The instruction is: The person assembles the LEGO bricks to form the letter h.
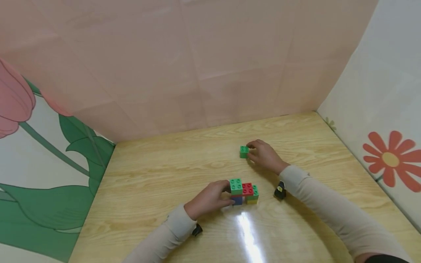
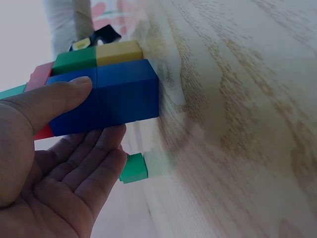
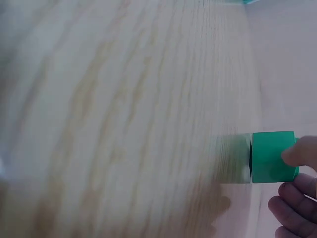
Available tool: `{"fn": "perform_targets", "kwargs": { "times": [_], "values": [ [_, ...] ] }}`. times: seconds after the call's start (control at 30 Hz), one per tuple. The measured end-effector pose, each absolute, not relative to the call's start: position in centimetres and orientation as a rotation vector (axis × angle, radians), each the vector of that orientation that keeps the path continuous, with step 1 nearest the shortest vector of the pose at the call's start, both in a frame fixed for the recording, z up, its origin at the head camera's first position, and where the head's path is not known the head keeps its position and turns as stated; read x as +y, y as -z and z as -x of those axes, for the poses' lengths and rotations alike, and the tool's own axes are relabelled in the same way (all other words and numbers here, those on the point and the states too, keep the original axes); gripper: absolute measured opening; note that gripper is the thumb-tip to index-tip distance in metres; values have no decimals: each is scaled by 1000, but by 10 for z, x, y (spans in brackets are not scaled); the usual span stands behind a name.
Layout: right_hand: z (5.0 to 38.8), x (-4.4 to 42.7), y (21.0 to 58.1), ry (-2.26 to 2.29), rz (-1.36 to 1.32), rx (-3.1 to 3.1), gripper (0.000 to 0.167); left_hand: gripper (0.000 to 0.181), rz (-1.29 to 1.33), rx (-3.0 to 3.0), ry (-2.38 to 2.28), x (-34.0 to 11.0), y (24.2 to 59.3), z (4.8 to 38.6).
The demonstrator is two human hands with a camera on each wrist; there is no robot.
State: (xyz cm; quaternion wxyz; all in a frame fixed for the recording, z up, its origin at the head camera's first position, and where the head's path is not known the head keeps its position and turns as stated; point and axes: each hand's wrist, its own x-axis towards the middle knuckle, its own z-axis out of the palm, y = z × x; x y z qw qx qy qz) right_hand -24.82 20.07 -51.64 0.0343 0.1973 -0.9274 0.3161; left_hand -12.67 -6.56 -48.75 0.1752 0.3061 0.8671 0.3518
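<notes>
My left hand point(image 1: 210, 197) holds a small structure of toy building bricks at its left end. In the left wrist view its thumb lies on a blue brick point(image 2: 126, 91), with the other fingers on the far side. Red bricks point(image 1: 247, 189) bridge the blue side and a column of green over yellow brick point(image 1: 252, 201); another green brick point(image 1: 235, 186) tops the left end. Farther back, my right hand point(image 1: 264, 156) pinches a single green brick point(image 1: 243, 152) standing on the table. The right wrist view shows its thumb against that brick's face point(image 3: 271, 157).
The bricks stand on a wood-grain table point(image 1: 158, 171). A pink covering point(image 1: 197, 73) rises along the back edge. Side panels carry a tulip print point(image 1: 16, 91) on the left and a red flower print point(image 1: 390, 159) on the right. Black straps show at both wrists.
</notes>
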Motion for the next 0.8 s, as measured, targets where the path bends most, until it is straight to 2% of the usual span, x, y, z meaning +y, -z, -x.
{"fn": "perform_targets", "kwargs": {
  "times": [0.3,0.8],
  "values": [
    [231,205,496,-1059,-556,-2863,41,37,-856,2442,-1015,-63,484,125],
    [185,196,444,-974,-813,-2688,35,37,-861,2426,-1041,-62,483,124]
  ]
}}
